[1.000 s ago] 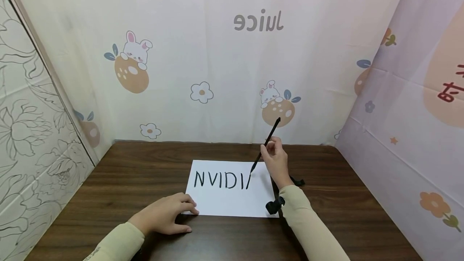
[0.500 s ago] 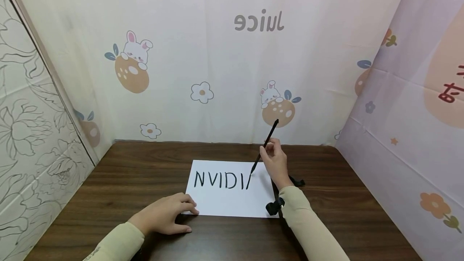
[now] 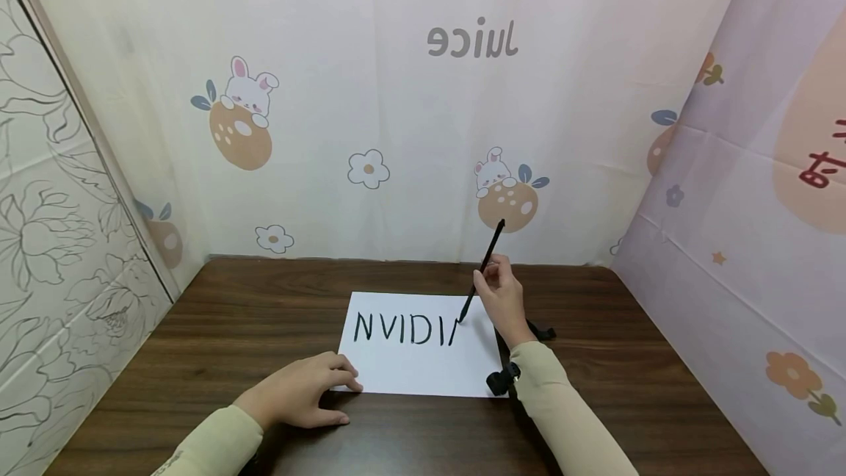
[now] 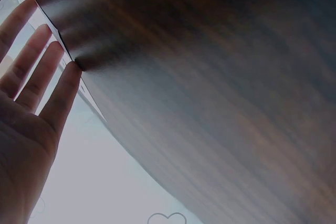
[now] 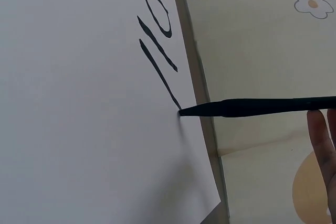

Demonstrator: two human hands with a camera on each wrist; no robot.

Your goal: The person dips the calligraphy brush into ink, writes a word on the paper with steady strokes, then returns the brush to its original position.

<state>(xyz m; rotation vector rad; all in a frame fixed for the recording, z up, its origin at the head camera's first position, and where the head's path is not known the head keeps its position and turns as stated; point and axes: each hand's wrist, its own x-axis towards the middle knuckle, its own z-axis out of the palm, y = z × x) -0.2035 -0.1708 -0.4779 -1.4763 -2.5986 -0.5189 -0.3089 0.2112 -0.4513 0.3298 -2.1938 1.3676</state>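
A white sheet of paper [image 3: 416, 373] lies on the dark wooden table, with black letters reading NVIDI and one slanted stroke after them. My right hand [image 3: 505, 303] pinches a slim black brush pen [image 3: 490, 250], held tilted over the right part of the sheet. In the right wrist view, the brush pen's tip [image 5: 195, 110] meets the top of the slanted stroke. My left hand [image 3: 300, 391] rests at the lower left corner of the paper, fingers spread and lightly bent. The left wrist view shows its fingertips touching down along the sheet's edge.
The brown table [image 3: 264, 300] ends at a pale patterned curtain [image 3: 370, 94] behind it. Another patterned cloth [image 3: 740, 241] hangs on the right, and a flower-printed panel [image 3: 59, 241] stands on the left. A black wrist camera [image 3: 502, 379] sits over the paper's lower right corner.
The brush pen's tip has shifted slightly down and right, to the top of the slanted stroke, and its upper end has swung left and down. My left hand stays put.
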